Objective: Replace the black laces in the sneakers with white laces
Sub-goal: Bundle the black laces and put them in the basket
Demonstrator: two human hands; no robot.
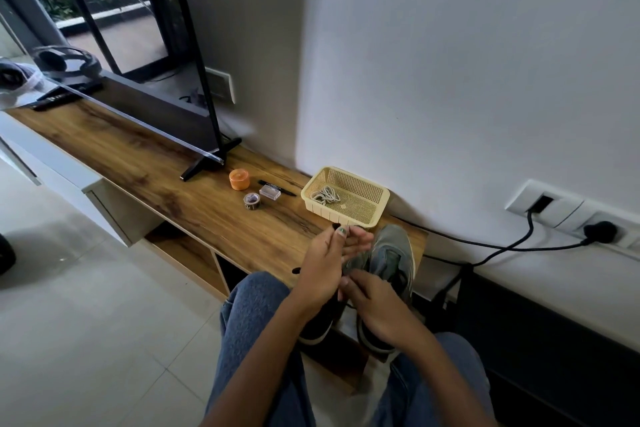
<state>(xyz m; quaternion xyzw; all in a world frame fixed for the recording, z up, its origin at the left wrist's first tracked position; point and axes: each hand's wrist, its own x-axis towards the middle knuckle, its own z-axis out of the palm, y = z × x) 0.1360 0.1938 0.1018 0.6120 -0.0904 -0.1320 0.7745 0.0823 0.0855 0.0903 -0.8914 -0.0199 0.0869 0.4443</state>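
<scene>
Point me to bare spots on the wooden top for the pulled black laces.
Free: the wooden top in front of the TV, and the strip between the tape roll and the left hand. Crowded: around the basket, sneakers and orange jar.

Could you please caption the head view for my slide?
Both hands work at sneakers on a wooden shelf, white laces waiting in a basket.

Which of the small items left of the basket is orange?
The round orange jar, standing nearest the TV stand foot. The tape roll, clear box and black pen beside it are not orange.
</scene>
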